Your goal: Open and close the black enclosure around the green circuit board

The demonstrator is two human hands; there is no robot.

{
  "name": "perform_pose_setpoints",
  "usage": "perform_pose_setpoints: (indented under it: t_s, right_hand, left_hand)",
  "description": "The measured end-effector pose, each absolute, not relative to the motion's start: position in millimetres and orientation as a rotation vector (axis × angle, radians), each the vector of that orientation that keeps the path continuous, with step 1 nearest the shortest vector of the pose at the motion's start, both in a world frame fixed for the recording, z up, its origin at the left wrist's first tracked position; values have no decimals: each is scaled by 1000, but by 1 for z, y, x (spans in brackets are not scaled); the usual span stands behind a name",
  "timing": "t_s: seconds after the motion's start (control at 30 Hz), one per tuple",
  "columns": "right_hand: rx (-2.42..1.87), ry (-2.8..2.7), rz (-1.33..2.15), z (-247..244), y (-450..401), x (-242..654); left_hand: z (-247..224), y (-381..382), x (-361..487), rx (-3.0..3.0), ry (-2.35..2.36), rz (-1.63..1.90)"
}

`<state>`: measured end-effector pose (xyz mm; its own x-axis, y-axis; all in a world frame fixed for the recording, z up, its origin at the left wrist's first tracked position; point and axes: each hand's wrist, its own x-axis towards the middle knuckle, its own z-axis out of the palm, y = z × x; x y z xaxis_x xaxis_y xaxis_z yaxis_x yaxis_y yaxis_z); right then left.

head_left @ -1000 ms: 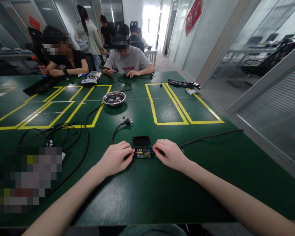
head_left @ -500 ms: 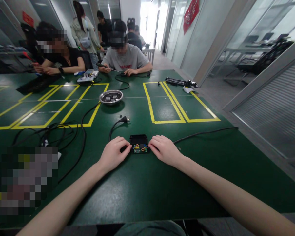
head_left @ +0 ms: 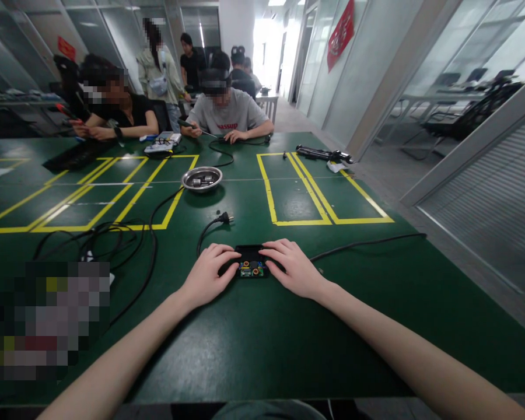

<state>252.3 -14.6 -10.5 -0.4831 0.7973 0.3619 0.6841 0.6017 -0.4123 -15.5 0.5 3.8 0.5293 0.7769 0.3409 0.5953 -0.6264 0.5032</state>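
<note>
A black power adapter case (head_left: 249,252) lies opened on the green table in front of me, its two halves side by side. In the nearer half sits a circuit board (head_left: 251,269) with copper-coloured coils. My left hand (head_left: 210,269) grips the case's left side, thumb at the board half and fingertips at the farther half. On the right side my right hand (head_left: 294,268) holds it the same way, with index finger and thumb on the two halves. A black power plug (head_left: 224,217) on a short cord lies just beyond my left hand. Another black cable (head_left: 367,240) runs right from behind my right hand.
A metal bowl (head_left: 202,179) with metal parts stands farther off. Coiled black cables (head_left: 109,236) lie left, near a blurred-out patch. Yellow tape outlines (head_left: 301,222) mark the table (head_left: 262,338). A black folded stand (head_left: 321,153) lies back right. Co-workers sit across the table.
My fingers have spread from the case's side edges up to the farther half, while the thumbs stay by the board. The camera view has tilted slightly up.
</note>
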Motion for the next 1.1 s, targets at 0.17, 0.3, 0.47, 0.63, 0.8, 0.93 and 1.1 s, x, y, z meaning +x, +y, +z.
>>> perform_pose_setpoints:
  t_s: [0.17, 0.3, 0.47, 0.63, 0.8, 0.93, 1.1]
  right_hand:
    - [-1110, -2226, 333, -12, -14, 255]
    - [-1028, -2153, 411, -13, -15, 257]
    - [-1029, -2035, 519, -11, -13, 254]
    - [-1039, -1835, 679, -14, -12, 246]
    - [-1046, -1734, 798, -20, -10, 243]
    - [-1090, -1695, 893, -20, -7, 243]
    - [-1102, -1673, 966, -16, -7, 242]
  left_hand:
    - [3, 1, -16, 2360, 1082, 831]
    - [3, 1, -16, 2304, 1064, 847]
    - [5, 1, -13, 2254, 1043, 945]
    - [3, 2, -7, 2096, 1054, 1012]
    - [0, 5, -4, 1867, 1113, 1005]
    - [-3, 8, -5, 1840, 1100, 1018]
    - [-2, 9, -5, 1847, 1076, 1024]
